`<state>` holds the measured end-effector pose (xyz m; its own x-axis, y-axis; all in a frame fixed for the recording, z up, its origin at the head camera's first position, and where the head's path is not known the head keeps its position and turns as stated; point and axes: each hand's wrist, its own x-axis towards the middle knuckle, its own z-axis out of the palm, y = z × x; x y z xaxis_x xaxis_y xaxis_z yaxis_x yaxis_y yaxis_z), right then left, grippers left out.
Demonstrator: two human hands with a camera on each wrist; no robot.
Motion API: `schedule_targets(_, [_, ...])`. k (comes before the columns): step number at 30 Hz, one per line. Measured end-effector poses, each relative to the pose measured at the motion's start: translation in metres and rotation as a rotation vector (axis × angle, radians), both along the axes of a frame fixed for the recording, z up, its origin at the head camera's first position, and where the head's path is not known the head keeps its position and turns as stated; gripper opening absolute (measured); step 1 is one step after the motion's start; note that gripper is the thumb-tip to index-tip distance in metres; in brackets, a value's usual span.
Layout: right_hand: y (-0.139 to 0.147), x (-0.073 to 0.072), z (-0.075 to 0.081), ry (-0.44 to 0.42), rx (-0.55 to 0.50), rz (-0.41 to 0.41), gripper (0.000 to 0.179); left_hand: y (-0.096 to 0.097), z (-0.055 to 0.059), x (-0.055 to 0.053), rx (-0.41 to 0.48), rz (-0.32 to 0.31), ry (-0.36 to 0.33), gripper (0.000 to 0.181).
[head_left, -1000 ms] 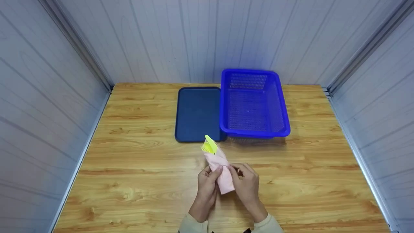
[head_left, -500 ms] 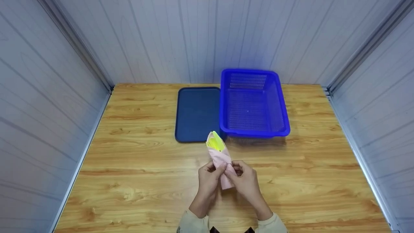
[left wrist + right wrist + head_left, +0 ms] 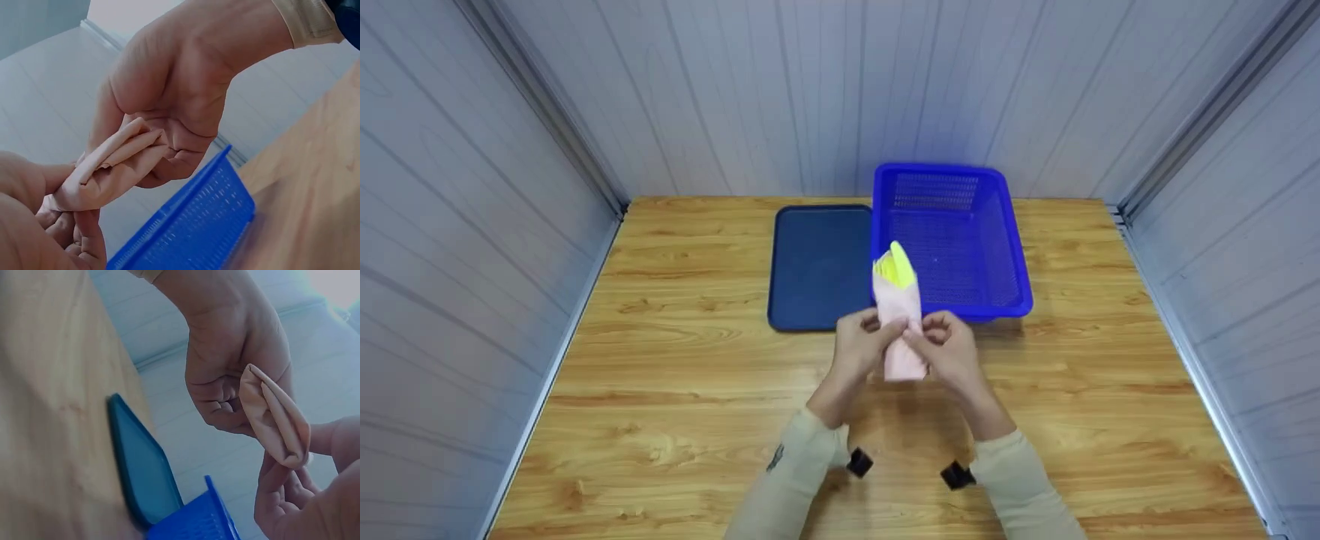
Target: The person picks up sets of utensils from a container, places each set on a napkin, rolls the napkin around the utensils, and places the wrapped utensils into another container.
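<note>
A pale pink napkin (image 3: 897, 301) is folded into a narrow packet round yellow cutlery (image 3: 903, 268), which pokes out at its far end. Fork-like tines and a longer rounded piece show there. My left hand (image 3: 858, 346) pinches the packet's left side with the thumb on top. From the right, my right hand (image 3: 958, 355) pinches it at the same height. Both wrist views look at the packet's near end, where the layered folds of the napkin show. In the head view the packet's far half overlaps the near left corner of the blue basket (image 3: 1020, 274).
A dark blue tray (image 3: 819, 270) lies left of the basket on the wood-grain table (image 3: 675, 390). Pale panel walls (image 3: 735, 97) close off the back and both sides. A small black block (image 3: 860, 463) sits by each sleeve cuff.
Both hands have moved forward and slightly right, carrying the napkin packet from over the table's front part to the basket's near edge. The packet now points more straight ahead. Tray and basket stay put.
</note>
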<state>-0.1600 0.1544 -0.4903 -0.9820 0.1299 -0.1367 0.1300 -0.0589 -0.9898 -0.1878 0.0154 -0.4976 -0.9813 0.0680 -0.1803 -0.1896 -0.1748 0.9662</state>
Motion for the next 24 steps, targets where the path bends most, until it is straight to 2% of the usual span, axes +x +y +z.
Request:
schedule_targets(4, [0.014,-0.032,0.007,-0.011,-0.103,-0.067,0.023,0.008,0.017,-0.033,0.031,-0.125,-0.060,0.034])
schedule_targets(7, [0.023,-0.055,0.008,-0.053,-0.099,-0.075,0.023,0.017,0.021,-0.056,0.029,-0.166,-0.095,0.037])
schedule_targets(9, [0.030,-0.068,0.010,-0.107,-0.076,-0.061,0.025,0.024,0.023,-0.069,-0.009,-0.152,-0.090,0.039])
schedule_targets(11, [0.037,-0.081,0.013,-0.169,-0.063,-0.040,0.027,0.033,0.025,-0.080,-0.085,-0.124,-0.081,0.041])
schedule_targets(16, [0.055,-0.114,0.017,-0.278,-0.072,-0.021,0.024,0.056,0.031,-0.106,-0.331,-0.037,-0.024,0.055])
schedule_targets(20, [0.061,-0.140,0.012,-0.336,-0.083,-0.010,0.013,0.070,0.025,-0.125,-0.486,0.005,0.020,0.056])
schedule_targets(22, [0.062,-0.151,0.005,-0.373,-0.057,-0.004,0.008,0.075,0.019,-0.133,-0.530,-0.005,0.025,0.050])
schedule_targets(24, [0.063,-0.159,-0.004,-0.409,-0.031,-0.002,0.010,0.077,0.012,-0.138,-0.561,-0.033,0.012,0.044])
